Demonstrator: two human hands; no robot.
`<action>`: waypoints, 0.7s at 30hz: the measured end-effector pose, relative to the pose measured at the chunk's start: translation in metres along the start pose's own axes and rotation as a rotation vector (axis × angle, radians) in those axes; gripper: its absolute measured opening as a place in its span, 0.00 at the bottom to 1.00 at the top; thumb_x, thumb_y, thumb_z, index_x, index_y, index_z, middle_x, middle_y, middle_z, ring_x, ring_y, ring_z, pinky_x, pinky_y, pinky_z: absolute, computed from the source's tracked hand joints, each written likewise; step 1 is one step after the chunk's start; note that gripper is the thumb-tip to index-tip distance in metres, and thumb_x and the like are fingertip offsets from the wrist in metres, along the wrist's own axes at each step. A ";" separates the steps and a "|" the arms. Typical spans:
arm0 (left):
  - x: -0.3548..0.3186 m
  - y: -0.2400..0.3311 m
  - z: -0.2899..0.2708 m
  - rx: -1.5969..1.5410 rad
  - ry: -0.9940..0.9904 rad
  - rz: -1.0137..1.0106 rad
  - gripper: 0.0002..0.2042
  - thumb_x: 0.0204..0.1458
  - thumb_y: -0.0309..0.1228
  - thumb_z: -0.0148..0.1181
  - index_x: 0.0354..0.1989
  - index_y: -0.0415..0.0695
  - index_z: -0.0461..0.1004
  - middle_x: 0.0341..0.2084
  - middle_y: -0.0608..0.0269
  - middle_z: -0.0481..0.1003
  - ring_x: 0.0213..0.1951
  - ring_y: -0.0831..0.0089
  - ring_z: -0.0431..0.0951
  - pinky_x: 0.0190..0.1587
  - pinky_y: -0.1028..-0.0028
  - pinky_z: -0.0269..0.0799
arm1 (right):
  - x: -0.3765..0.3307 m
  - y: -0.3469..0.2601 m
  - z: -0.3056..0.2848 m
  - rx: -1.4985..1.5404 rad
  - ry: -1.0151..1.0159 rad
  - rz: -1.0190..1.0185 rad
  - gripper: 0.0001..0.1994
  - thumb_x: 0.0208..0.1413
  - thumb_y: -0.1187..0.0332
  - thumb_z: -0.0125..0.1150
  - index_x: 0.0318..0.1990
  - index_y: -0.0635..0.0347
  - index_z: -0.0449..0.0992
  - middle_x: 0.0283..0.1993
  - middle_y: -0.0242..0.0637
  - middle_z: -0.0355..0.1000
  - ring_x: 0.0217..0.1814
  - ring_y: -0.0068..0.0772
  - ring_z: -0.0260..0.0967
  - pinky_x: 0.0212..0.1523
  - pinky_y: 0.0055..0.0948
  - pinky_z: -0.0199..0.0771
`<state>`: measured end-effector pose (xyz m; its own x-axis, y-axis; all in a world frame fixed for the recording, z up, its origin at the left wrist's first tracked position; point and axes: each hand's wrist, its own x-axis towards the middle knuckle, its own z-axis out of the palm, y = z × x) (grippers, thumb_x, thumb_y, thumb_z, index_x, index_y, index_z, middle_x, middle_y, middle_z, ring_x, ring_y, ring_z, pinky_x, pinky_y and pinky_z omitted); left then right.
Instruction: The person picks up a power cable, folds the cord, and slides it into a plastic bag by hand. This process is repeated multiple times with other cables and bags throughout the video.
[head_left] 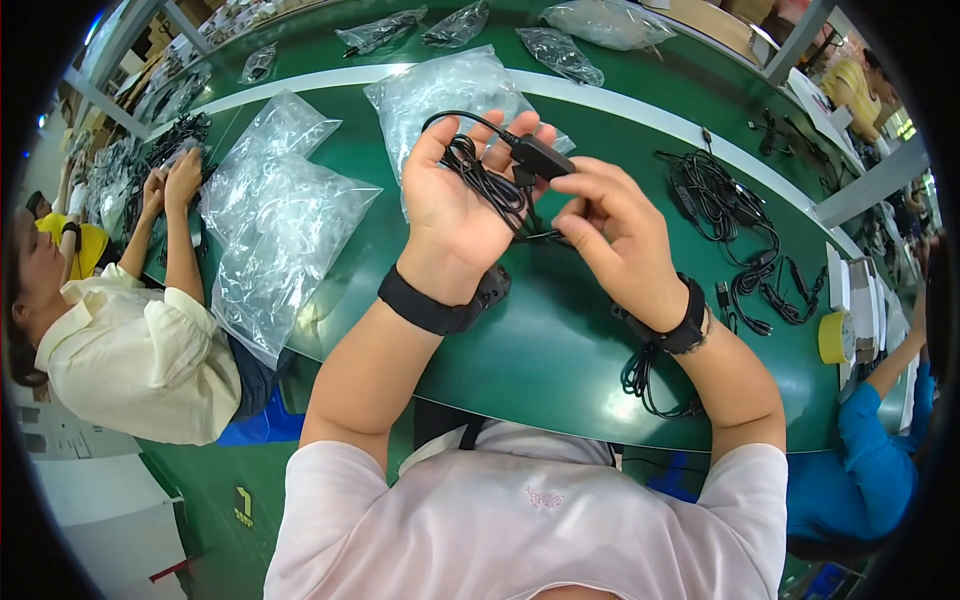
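Observation:
Above the green table, my left hand (452, 218) is turned palm up and holds a coiled black cable (484, 186) across its palm and fingers. A small black box (541, 157) in the cable's line lies at my left fingertips. My right hand (628, 235) comes in from the right with its fingers bent and closed on the cable, by the end of the box and a hanging strand. Under my right wrist another bundled black cable (645, 388) rests near the table's front edge.
Clear plastic bags (285, 215) lie on the green table (520, 345), left of and behind my hands. Tangled black cables (715, 195) lie to the right, near a yellow tape roll (832, 338). A co-worker (130, 350) handles cables at the left; another person in blue (865, 450) sits at the right.

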<state>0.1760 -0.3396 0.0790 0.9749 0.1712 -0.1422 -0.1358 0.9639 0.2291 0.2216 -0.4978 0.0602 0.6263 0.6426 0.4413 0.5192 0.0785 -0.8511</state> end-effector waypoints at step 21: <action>-0.002 0.022 -0.006 0.013 -0.154 0.095 0.09 0.46 0.34 0.43 0.23 0.42 0.64 0.17 0.60 0.65 0.22 0.66 0.66 0.33 0.63 0.64 | 0.010 0.005 -0.009 0.169 -0.415 0.202 0.32 0.50 0.74 0.56 0.61 0.60 0.48 0.59 0.43 0.56 0.57 0.31 0.59 0.55 0.31 0.59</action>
<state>0.1699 -0.3173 0.0786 0.9734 0.2272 0.0293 -0.2273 0.9419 0.2472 0.2352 -0.4977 0.0629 0.4024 0.9045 0.1410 0.2881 0.0210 -0.9574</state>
